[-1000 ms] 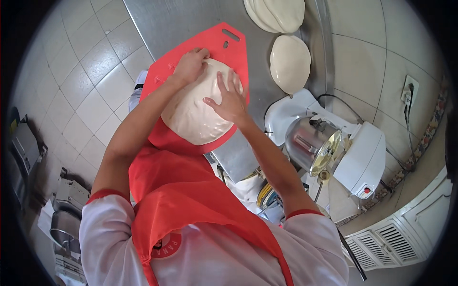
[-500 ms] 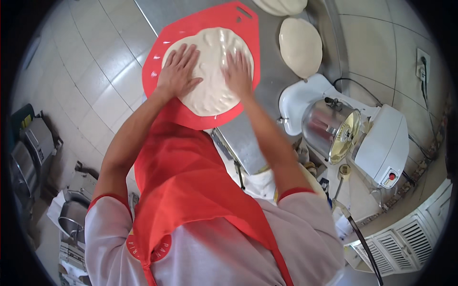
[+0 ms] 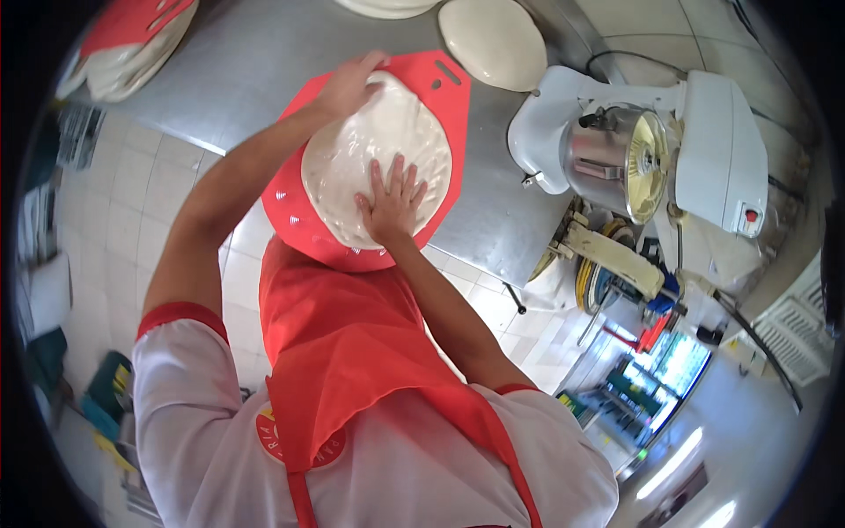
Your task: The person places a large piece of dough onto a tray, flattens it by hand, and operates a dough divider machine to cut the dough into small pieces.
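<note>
The left grip (image 3: 350,86) has moved from lying flat on the left part of the dough sheet (image 3: 352,167) to its far edge, where its fingers now bend close to the rim. The far part of the sheet looks narrower than it did. Motion blurs those fingers, so whether they pinch the edge cannot be told. The right grip (image 3: 393,207) has come nearer the person's body: it is released, fingers spread, palm down on the near right part of the sheet.

The dough stays on the red mat (image 3: 290,216), which lies partly over the steel counter (image 3: 510,198), its near end overhanging toward the red apron (image 3: 343,334). The change suggests that the work is passing from even pressing to shaping the far rim, with the right side perhaps steadying the sheet.

The view has swung too: a second red sheet (image 3: 132,22) with pale dough (image 3: 136,66) under it shows at the upper left, while the mixer (image 3: 722,158) stands at the right.
</note>
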Demonstrator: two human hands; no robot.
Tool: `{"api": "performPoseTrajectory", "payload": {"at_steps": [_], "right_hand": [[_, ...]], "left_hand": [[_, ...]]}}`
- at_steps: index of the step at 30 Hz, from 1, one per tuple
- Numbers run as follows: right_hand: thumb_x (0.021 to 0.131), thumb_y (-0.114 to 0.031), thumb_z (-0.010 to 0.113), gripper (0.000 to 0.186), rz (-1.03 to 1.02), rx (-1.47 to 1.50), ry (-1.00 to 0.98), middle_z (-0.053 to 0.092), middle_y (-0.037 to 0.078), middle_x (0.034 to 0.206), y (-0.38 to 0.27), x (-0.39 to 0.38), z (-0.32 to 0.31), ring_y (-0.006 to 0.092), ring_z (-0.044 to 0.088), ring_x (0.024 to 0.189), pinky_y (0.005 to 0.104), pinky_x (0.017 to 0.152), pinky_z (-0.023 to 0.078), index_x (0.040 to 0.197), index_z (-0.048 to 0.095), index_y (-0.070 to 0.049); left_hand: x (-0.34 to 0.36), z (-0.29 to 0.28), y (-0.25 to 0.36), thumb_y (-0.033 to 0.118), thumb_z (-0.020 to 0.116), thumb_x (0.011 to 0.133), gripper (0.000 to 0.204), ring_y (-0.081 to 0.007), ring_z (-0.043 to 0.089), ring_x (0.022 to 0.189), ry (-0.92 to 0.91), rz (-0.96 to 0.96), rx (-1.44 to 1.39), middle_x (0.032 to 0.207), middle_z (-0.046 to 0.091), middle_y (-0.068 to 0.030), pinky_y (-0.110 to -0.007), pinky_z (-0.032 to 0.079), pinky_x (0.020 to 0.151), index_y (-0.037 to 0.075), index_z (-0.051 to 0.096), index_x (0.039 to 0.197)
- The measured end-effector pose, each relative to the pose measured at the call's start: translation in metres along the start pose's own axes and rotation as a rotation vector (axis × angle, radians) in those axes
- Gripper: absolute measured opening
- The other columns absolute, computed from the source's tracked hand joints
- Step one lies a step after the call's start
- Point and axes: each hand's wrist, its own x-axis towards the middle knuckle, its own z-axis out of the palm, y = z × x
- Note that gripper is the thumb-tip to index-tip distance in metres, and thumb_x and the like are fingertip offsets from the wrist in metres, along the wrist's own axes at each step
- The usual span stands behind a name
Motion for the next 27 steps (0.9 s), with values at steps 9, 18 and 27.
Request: {"api": "performPoseTrajectory", "payload": {"at_steps": [9, 18, 27], "right_hand": [[0.091, -0.06, 0.052, 0.079, 0.084, -0.012, -0.105, 0.003, 0.021, 0.162, -0.034, 0.048, -0.031, 0.0491, 0.001, 0.147, 0.0698, 0.113, 0.006, 0.156, 0.024, -0.024], [0.082, -0.076, 0.051, 0.1, 0.132, -0.042, -0.31, -0.008, 0.02, 0.163, -0.006, 0.107, -0.046, 0.0502, -0.005, 0.147, 0.0718, 0.111, 0.008, 0.158, 0.011, -0.025], [0.082, -0.066, 0.061, 0.093, -0.276, -0.033, -0.313, 0.007, 0.018, 0.163, 0.006, 0.165, -0.07, 0.0429, 0.011, 0.148, 0.0606, 0.117, 0.013, 0.156, 0.021, -0.025]], "left_hand": [[0.013, 0.014, -0.009, 0.039, 0.064, 0.09, 0.042, -0.0345, 0.063, 0.106, -0.572, 0.066, 0.287, 0.11, 0.065, -0.0154, -0.046, 0.054, 0.085, 0.006, 0.055, 0.114], [0.002, 0.028, -0.013, 0.039, 0.061, 0.093, 0.043, -0.0352, 0.065, 0.103, -0.177, -0.258, 0.463, 0.119, 0.061, -0.0166, -0.045, 0.056, 0.081, 0.004, 0.051, 0.116], [-0.055, -0.038, 0.017, 0.048, 0.066, 0.085, 0.058, -0.0361, 0.065, 0.105, -0.33, -0.907, 0.314, 0.122, 0.061, -0.0225, -0.05, 0.052, 0.085, 0.004, 0.052, 0.12]]}}
